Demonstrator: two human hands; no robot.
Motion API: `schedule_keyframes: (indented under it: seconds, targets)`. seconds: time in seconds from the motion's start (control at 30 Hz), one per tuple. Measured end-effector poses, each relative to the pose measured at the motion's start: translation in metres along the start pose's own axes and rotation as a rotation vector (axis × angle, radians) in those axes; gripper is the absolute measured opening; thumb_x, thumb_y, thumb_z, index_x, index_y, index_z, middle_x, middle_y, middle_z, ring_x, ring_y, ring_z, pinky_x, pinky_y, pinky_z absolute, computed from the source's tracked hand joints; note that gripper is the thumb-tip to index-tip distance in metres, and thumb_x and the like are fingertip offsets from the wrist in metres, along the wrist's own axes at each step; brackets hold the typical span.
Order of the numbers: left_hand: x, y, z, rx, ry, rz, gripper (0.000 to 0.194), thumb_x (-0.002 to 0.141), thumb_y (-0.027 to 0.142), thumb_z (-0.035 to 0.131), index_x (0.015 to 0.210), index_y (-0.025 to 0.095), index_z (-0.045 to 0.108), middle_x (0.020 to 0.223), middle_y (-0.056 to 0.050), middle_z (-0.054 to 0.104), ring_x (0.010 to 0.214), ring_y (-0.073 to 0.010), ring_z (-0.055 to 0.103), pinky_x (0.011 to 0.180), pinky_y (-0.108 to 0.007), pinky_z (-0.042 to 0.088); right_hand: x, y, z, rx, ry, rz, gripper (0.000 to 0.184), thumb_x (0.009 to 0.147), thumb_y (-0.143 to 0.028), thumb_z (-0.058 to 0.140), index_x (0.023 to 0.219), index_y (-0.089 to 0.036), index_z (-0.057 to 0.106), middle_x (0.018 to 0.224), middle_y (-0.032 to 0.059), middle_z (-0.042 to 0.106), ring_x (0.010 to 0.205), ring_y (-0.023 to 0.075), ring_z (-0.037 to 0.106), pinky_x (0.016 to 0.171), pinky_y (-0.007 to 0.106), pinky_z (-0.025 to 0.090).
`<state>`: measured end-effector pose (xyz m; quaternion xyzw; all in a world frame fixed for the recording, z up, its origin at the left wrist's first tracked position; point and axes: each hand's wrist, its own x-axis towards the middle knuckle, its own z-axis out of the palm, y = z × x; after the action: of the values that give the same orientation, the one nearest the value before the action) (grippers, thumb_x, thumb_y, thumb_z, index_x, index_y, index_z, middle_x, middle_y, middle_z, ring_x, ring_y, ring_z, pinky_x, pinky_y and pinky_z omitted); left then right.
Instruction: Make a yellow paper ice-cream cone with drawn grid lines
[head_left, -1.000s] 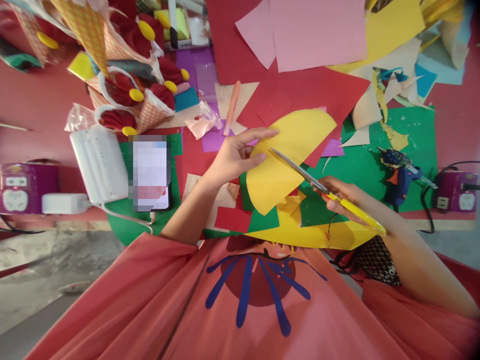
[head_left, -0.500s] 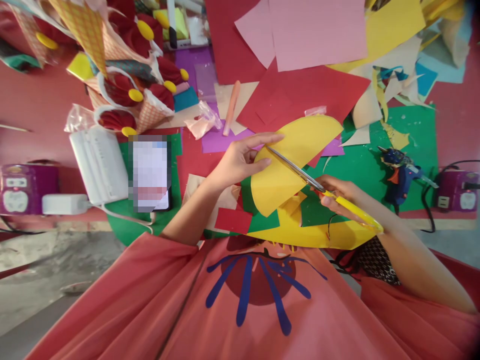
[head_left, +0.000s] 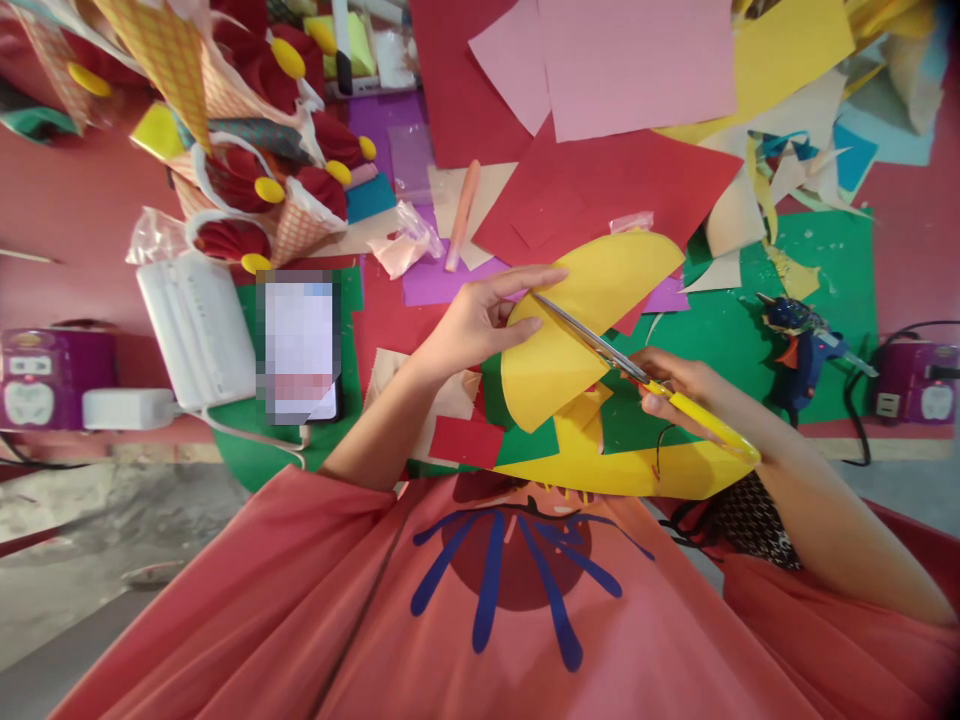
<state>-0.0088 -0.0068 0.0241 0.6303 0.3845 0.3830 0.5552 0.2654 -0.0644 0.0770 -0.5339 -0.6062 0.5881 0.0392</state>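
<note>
Between my hands is a rounded piece of yellow paper, its far part curving up to the right. My left hand pinches its left edge, thumb and fingers on either side. My right hand grips scissors with yellow handles. Their metal blades lie across the middle of the paper, tips pointing up-left near my left thumb and fingers. The paper is split along the blade line toward the right. Below it lie a yellow sheet and a small red paper piece.
To the left are a phone, a white device and several decorated cones. At the right a blue glue gun rests on green paper. Red sheets, pink paper and scraps lie at the back.
The scissors' handles have come very slightly closer together. Both hands and the yellow paper stay almost exactly in place.
</note>
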Motion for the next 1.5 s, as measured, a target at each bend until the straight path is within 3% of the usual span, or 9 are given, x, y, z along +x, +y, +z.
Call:
schedule_keyframes:
  seconds: [0.1,0.5,0.63,0.8,1.07,1.17,1.4,1.47,1.5]
  targets:
    - [0.000,0.001,-0.001,-0.053,-0.081,-0.021,0.044,0.077,0.023,0.068,0.121,0.029,0.065,0.132,-0.005,0.061,0.047,-0.0008,0.047,0.038,-0.016,0.036,0.001,0.000,0.001,0.006,0.014,-0.001,0.043,0.078,-0.059,0.062,0.100,-0.022,0.059,0.078,0.0013,0.054,0.060,0.0122,0.046,0.052,0.024,0.037]
    - [0.001,-0.004,-0.003,-0.028,-0.043,-0.034,0.045,0.078,0.023,0.068,0.122,0.028,0.064,0.134,-0.005,0.059,0.053,-0.0023,0.055,0.043,-0.016,0.044,0.003,-0.007,0.004,0.103,0.082,0.069,0.040,0.076,-0.054,0.067,0.097,-0.021,0.059,0.075,-0.0006,0.053,0.051,0.0075,0.039,0.043,0.022,0.030]
    - [0.005,-0.014,-0.012,-0.005,0.158,-0.035,0.047,0.078,0.026,0.067,0.124,0.026,0.062,0.135,-0.005,0.058,0.088,-0.0160,0.068,0.062,-0.023,0.058,0.006,-0.004,-0.001,0.137,0.172,0.124,0.036,0.075,-0.048,0.070,0.096,-0.022,0.058,0.067,-0.0043,0.051,0.039,0.0043,0.036,0.035,0.021,0.027]
    - [0.010,-0.031,-0.022,0.094,0.249,-0.045,0.050,0.078,0.021,0.065,0.127,0.026,0.058,0.140,-0.007,0.054,0.119,-0.0242,0.059,0.089,-0.033,0.058,0.026,0.000,-0.017,0.148,0.488,0.146,0.047,0.071,-0.049,0.074,0.105,-0.021,0.056,0.064,-0.0048,0.051,0.037,0.0077,0.045,0.033,0.024,0.035]
    - [0.015,-0.033,-0.021,0.267,0.268,0.069,0.061,0.078,0.017,0.060,0.134,0.040,0.048,0.156,0.003,0.032,0.127,-0.0238,0.052,0.075,-0.028,0.059,0.063,0.007,-0.046,-0.267,0.842,0.030,0.054,0.081,-0.032,0.069,0.130,-0.015,0.057,0.099,0.0121,0.068,0.067,0.0167,0.064,0.065,0.033,0.050]
    - [0.014,-0.026,-0.019,0.301,0.300,0.094,0.056,0.079,0.018,0.058,0.131,0.037,0.048,0.150,0.000,0.041,0.134,-0.0255,0.045,0.081,-0.032,0.059,0.070,0.003,-0.047,-0.452,0.877,0.036,0.057,0.080,-0.027,0.070,0.132,-0.008,0.056,0.107,0.0179,0.069,0.091,0.0242,0.066,0.085,0.038,0.049]
    - [0.008,-0.015,-0.013,0.189,0.210,0.099,0.043,0.088,0.039,0.057,0.129,0.033,0.046,0.149,-0.005,0.042,0.130,-0.0258,0.050,0.076,-0.028,0.058,0.061,-0.019,-0.030,-0.691,1.043,-0.102,0.030,0.090,-0.025,0.055,0.115,-0.013,0.066,0.110,0.0139,0.067,0.109,0.0290,0.058,0.097,0.046,0.044]
    - [0.006,-0.014,-0.012,0.150,0.153,0.070,0.046,0.088,0.046,0.058,0.131,0.034,0.045,0.150,-0.005,0.040,0.120,-0.0241,0.059,0.072,-0.026,0.058,0.061,-0.025,-0.018,-0.535,0.935,-0.251,0.027,0.093,-0.034,0.051,0.108,-0.018,0.067,0.103,0.0093,0.067,0.100,0.0244,0.061,0.092,0.042,0.048]
    - [0.006,-0.013,-0.011,0.137,0.128,0.059,0.048,0.088,0.048,0.058,0.131,0.035,0.045,0.150,-0.004,0.039,0.116,-0.0230,0.062,0.070,-0.025,0.058,0.063,-0.027,-0.011,-0.407,0.771,-0.296,0.030,0.094,-0.039,0.049,0.110,-0.019,0.066,0.102,0.0080,0.067,0.093,0.0211,0.063,0.087,0.038,0.051]
